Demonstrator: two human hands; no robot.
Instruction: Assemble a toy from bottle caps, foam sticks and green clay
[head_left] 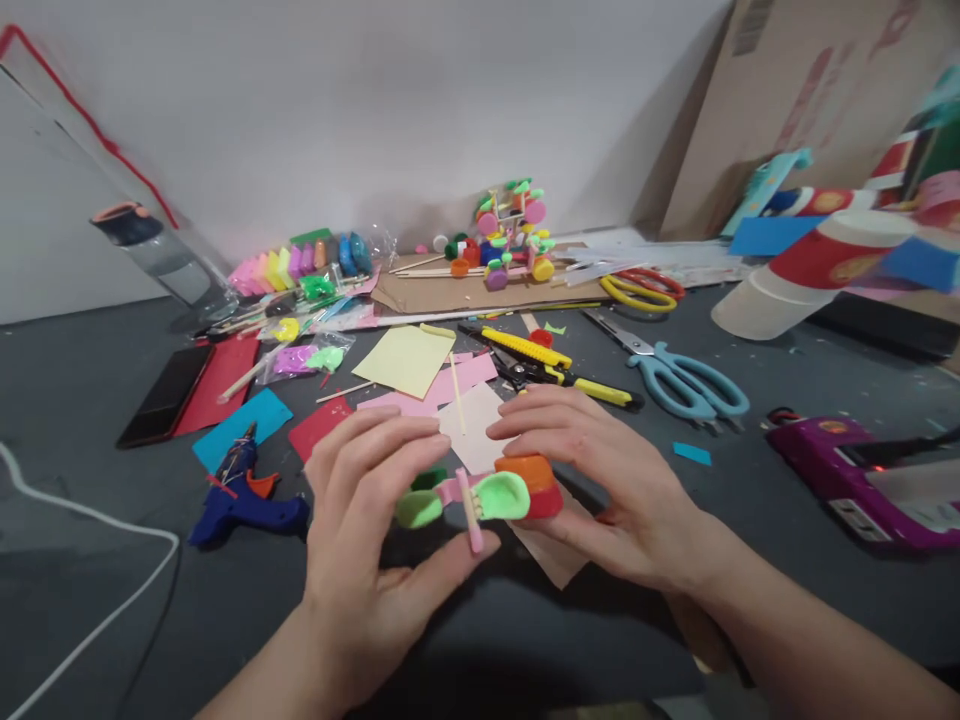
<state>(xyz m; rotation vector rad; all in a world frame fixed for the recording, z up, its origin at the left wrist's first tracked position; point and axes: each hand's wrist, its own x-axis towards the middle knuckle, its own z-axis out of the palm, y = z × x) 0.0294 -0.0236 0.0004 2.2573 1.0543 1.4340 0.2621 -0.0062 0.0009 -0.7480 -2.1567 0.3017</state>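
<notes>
Between my hands is a small craft model with light green clay cups (pixel 504 496), a pink-ended stick (pixel 471 512) and orange and red round pieces (pixel 523 474). My left hand (pixel 375 530) curls around its left side, the thumb against the stick's lower end. On the other side, my right hand (pixel 607 480) grips the orange and red pieces between thumb and fingers. Fingers hide parts of the model's left and right ends. Just beyond the hands, cream paper (pixel 474 425), a yellow paper square (pixel 405 360) and a thin stick (pixel 457 392) lie on the dark table.
A blue glue gun (pixel 251 500) lies left, near a phone (pixel 165 395) and water bottle (pixel 165 265). Blue scissors (pixel 679 380) and a yellow cutter (pixel 525 347) lie ahead. At the back stands a colourful model (pixel 514 235); right are a paper cup (pixel 810 270) and purple power strip (pixel 855 480).
</notes>
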